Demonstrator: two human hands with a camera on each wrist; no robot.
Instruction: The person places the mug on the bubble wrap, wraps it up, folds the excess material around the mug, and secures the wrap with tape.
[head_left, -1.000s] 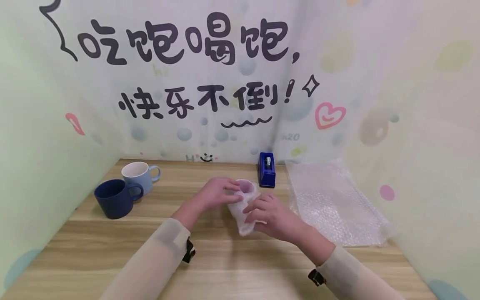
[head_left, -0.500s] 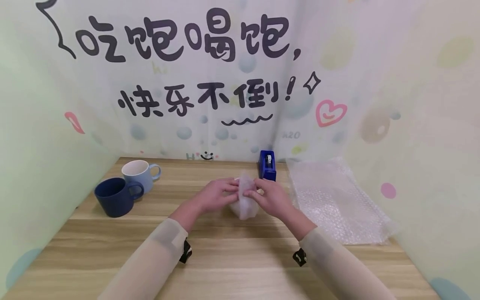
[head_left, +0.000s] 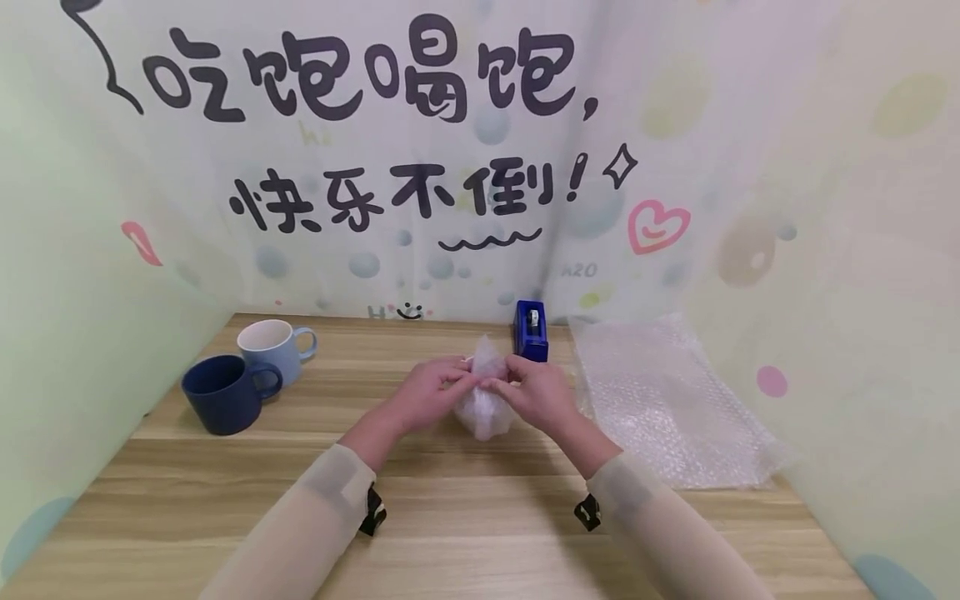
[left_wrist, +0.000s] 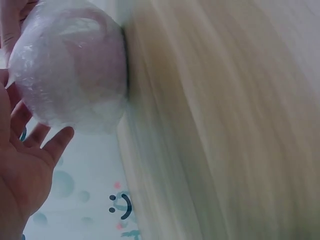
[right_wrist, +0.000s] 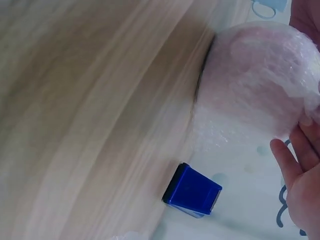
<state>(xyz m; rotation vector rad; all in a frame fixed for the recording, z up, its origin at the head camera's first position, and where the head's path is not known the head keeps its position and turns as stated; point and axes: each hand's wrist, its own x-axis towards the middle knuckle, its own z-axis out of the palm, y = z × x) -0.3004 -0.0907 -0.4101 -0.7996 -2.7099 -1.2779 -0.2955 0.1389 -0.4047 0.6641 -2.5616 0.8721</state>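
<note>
A pink cup point(right_wrist: 240, 80) stands on the wooden table, wrapped in bubble wrap point(head_left: 483, 417). The wrap is gathered upward, and its loose edge point(head_left: 487, 354) sticks up over the rim. From the left, my left hand point(head_left: 425, 396) pinches the wrap near the top. Opposite it, my right hand point(head_left: 542, 396) pinches the same gathered edge, the thumbs close together. In the left wrist view, the left hand point(left_wrist: 25, 170) has some fingers lying against the wrapped side. The right wrist view has the right hand's fingers point(right_wrist: 302, 147) at the wrap's upper end. The cup's opening is hidden.
A dark blue mug point(head_left: 221, 396) and a light blue mug point(head_left: 273, 354) stand at the left. Behind the right hand is a blue tape dispenser point(head_left: 531, 333). Flat bubble wrap sheets point(head_left: 667, 408) lie at the right. A printed curtain point(head_left: 337, 275) closes off the back.
The right hand has moved up and inward from the front of the wrap, lifting its loose flap over the cup's opening. Both hands have since drawn together at the top.
</note>
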